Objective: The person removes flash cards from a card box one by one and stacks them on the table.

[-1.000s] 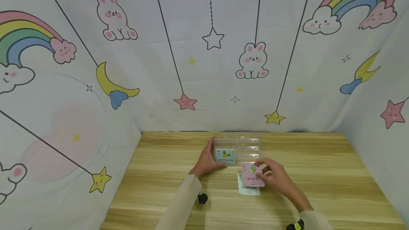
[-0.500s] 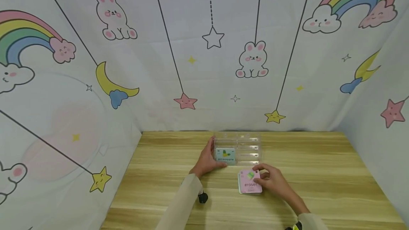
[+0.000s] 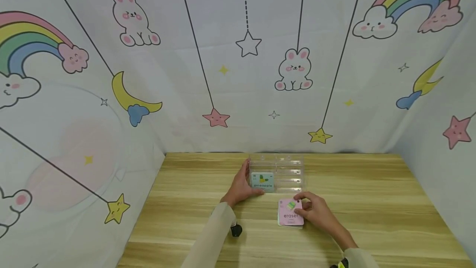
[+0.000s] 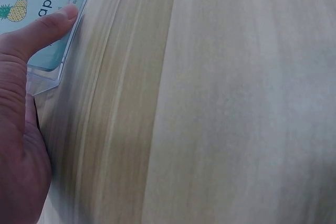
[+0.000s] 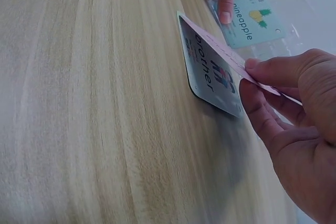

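Observation:
A clear plastic card holder (image 3: 288,173) stands at the back middle of the wooden table (image 3: 186,218), with a teal "pineapple" card (image 3: 262,180) at its front left. My left hand (image 3: 243,185) grips the holder's left end, and its thumb (image 4: 48,29) presses on the pineapple card (image 4: 31,3). Just in front of the holder, my right hand (image 3: 304,206) pinches a pink "eraser" card (image 3: 291,212). In the right wrist view the pink card (image 5: 220,51) sits tilted just above a white "brother" card (image 5: 210,80) that lies flat on the table.
Printed cloth walls with rabbits, stars and rainbows close in the table at the back (image 3: 238,73) and on both sides. Bare wood stretches left and right of the hands. A dark wrist camera (image 3: 235,230) shows on my left sleeve.
My right hand has brought the pink eraser card down and toward me, from the holder's front to lie over the brother card. The left hand has stayed put.

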Motion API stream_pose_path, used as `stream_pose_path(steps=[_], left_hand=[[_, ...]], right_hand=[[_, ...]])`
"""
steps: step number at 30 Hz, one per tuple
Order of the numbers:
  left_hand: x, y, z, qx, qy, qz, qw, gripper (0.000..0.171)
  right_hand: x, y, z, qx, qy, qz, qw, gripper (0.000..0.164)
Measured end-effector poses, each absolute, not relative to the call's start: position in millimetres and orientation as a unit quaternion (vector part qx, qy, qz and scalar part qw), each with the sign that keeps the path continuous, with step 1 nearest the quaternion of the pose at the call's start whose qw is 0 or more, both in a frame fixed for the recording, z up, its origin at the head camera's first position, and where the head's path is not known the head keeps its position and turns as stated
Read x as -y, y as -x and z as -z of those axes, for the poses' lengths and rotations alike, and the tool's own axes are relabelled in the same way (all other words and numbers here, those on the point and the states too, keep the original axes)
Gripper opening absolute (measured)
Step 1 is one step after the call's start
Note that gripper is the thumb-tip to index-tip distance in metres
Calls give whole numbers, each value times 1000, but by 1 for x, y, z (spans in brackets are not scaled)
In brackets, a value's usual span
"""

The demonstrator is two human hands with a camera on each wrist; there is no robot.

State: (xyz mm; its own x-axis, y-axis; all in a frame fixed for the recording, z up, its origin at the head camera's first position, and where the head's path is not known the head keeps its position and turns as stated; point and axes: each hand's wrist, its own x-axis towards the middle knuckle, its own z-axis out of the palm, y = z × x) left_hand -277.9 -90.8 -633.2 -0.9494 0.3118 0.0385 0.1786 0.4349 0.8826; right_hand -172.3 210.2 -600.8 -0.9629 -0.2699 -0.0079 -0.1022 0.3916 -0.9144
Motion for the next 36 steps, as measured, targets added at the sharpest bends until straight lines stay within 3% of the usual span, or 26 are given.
stream_pose_path(steps=[12,36], left_hand=[[90,278,633,-844,-148,-512,63,133],[90,276,630,-841,-147,-516,67,134]], right_hand=[[-204,166,595,-889,118,441,27,38],[-203,170,609,-929,158,335,-17,40]])
